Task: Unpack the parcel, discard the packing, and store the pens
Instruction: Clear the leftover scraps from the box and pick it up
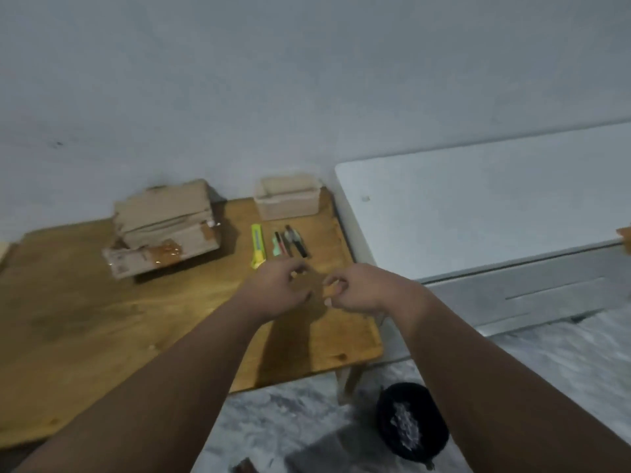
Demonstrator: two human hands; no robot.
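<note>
My left hand [283, 288] and my right hand [355, 290] hover close together over the right part of the wooden table [85, 312]. Both have their fingers pinched on what looks like a faint, clear piece of wrapping [316, 285] stretched between them; blur hides its outline. Just beyond my hands lie several pens [290, 242] side by side, next to a yellow utility knife [258, 245]. The opened cardboard parcel [164, 227] sits at the back left, flaps up. A small wooden box [288, 199] stands against the wall behind the pens.
A black bin [411, 421] holding crumpled white packing stands on the floor below the table's right corner. A white table [478, 206] adjoins the wooden one on the right. The grey wall runs directly behind both tables.
</note>
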